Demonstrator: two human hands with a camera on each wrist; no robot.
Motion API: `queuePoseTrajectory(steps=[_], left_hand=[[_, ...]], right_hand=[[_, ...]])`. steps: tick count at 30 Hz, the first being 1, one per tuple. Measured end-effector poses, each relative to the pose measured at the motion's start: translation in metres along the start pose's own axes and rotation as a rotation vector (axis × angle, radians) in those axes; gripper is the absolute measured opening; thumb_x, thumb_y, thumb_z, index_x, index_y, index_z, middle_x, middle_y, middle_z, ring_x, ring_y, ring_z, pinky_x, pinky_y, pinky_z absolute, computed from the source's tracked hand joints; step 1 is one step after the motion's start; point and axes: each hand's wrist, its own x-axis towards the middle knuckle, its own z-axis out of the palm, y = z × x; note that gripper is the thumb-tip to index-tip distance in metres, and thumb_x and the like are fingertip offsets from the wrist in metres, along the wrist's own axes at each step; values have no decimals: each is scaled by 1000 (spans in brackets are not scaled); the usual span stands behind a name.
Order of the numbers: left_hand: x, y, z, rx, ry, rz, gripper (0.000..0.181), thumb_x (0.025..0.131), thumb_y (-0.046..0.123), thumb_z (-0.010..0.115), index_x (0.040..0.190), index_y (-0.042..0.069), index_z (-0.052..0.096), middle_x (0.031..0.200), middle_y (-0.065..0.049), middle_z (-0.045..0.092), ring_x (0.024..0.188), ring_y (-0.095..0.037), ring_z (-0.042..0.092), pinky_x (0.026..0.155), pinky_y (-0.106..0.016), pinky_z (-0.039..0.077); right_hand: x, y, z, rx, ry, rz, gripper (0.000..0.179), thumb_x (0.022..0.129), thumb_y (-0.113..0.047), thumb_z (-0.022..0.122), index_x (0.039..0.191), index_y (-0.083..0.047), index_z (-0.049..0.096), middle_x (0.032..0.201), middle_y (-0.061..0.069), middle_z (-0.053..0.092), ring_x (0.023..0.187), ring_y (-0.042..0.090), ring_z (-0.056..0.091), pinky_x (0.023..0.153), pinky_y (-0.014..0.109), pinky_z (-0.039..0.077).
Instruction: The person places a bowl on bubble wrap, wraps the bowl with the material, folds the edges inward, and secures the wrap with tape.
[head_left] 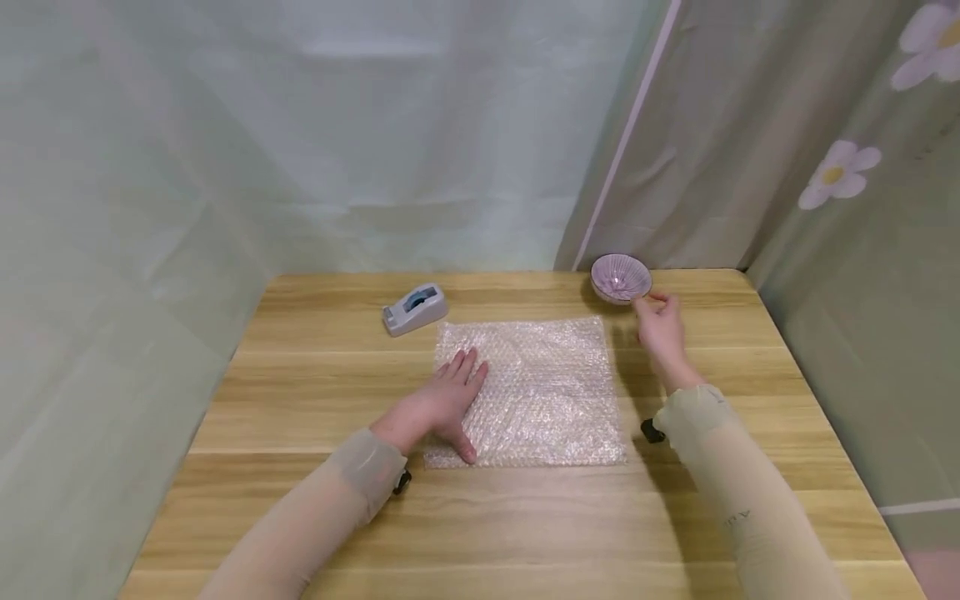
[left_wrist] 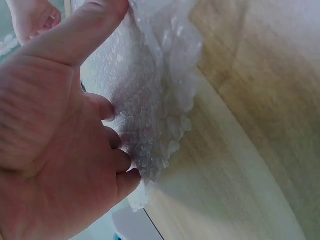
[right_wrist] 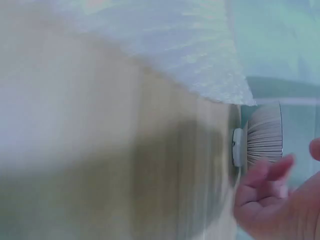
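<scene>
A sheet of bubble wrap (head_left: pixel 540 392) lies flat on the wooden table. My left hand (head_left: pixel 448 407) rests on its left part with fingers spread; in the left wrist view the thumb and fingertips of that hand (left_wrist: pixel 65 135) touch the bubbly surface. Near the back edge stands a small purple ribbed bowl (head_left: pixel 621 279), upright. Just at the front right of its rim is my right hand (head_left: pixel 662 329), its fingers loosely bent. From the right wrist view, the thumb and fingers of this hand (right_wrist: pixel 275 200) are apart beside the footed bowl (right_wrist: pixel 265 132), not closed round it.
A grey tape dispenser (head_left: pixel 415 309) sits behind the wrap's left corner. Pale curtains (head_left: pixel 420 150) hang along the back and both sides of the table (head_left: pixel 300 392), close behind the bowl.
</scene>
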Motion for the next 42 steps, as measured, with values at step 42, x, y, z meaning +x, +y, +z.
queuePoseTrajectory(steps=[42], left_hand=[[-1,-2,0,-17,1,20,156,61,61,98,171,3,3,174,-25,-16,162,-41,-11,132,-51,4]], right_hand=[[45,-13,2,357,-314,452,22,118,-36,29,116,-23,47,79,-12,74,84,3,70,84,24,35]])
